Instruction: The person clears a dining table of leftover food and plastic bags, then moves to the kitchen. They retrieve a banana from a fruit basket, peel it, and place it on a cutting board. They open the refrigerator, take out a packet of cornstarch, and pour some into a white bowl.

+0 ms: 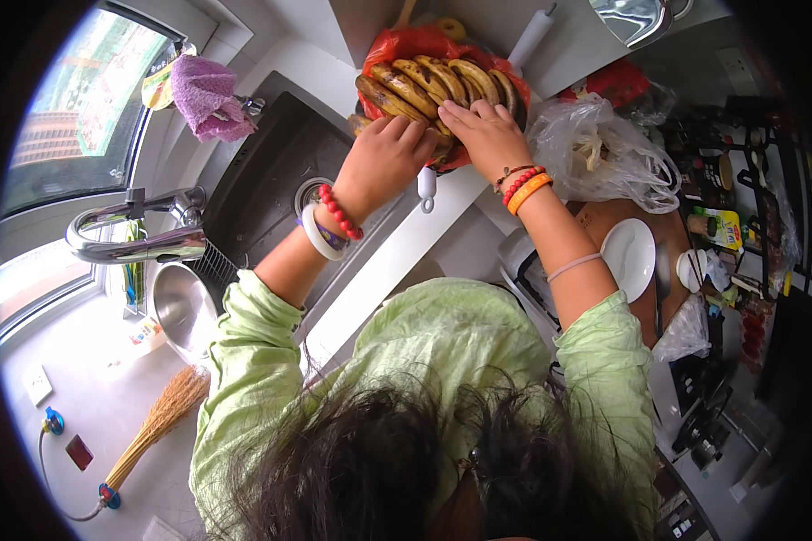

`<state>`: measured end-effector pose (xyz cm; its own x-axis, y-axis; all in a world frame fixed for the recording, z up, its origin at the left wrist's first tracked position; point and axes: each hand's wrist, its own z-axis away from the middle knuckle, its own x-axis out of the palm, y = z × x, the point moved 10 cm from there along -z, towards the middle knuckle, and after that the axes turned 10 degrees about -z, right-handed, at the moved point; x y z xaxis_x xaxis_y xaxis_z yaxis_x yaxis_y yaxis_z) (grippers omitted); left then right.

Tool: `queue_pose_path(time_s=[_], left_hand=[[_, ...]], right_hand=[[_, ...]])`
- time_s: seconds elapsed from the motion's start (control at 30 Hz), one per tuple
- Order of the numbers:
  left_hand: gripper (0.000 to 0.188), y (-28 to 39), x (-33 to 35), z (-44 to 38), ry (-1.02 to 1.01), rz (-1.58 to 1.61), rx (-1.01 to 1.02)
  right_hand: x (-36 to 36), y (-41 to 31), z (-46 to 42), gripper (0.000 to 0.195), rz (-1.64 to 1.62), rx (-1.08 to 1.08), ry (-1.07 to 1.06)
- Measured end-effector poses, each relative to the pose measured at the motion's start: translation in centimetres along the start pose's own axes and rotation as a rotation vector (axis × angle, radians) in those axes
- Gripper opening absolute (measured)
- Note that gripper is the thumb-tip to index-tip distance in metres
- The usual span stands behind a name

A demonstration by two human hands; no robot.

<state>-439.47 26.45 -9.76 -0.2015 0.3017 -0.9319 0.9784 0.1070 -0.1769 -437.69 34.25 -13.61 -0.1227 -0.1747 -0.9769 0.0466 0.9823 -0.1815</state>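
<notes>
Several ripe bananas with brown-spotted skins lie side by side in a red plastic bag at the top of the view. My left hand has its fingers curled over the near left end of the bananas. Beside it, my right hand rests on their near side with fingers extended; its palm and what lies under it are hidden. A dark rim shows around part of the bag. One white handle with a hanging loop shows below the bag, and a white cylindrical piece stands out behind it.
The dark sink and chrome faucet are on my left, near a steel bowl and straw brush. A clear plastic bag, wooden board, white plate and knife are to the right.
</notes>
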Motion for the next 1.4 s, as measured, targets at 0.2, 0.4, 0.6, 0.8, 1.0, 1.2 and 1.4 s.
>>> queue_pose_path(time_s=[0.2,0.4,0.6,0.8,1.0,1.2,1.4], left_hand=[[0.034,0.1,-1.5,1.7,0.096,0.083,-0.314],[0.032,-0.8,-3.9,3.1,0.12,0.189,-0.652],[0.034,-3.2,-6.1,4.0,0.042,0.937,-0.79],[0.041,4.4,-5.6,2.4,0.231,2.224,-0.629],[0.043,16.0,-8.0,-2.6,0.095,2.683,-0.486],[0.039,25.9,-10.0,-6.1,-0.022,2.776,-0.523],[0.034,33.9,-10.4,-7.3,-0.197,2.65,-0.629]], right_hand=[[0.3,-0.2,0.5,0.041,-0.022,-0.026,0.049],[1.4,-0.3,0.3,0.043,-0.044,-0.043,0.076],[-3.4,-0.4,1.7,0.047,-0.097,-0.059,0.255],[-12.1,2.8,11.2,0.009,-0.953,0.345,0.423],[-19.7,0.7,19.0,0.017,-1.276,0.322,0.617],[-22.0,2.5,28.0,0.018,-1.386,0.378,0.757],[-22.2,5.6,36.6,0.016,-1.324,0.392,0.863]])
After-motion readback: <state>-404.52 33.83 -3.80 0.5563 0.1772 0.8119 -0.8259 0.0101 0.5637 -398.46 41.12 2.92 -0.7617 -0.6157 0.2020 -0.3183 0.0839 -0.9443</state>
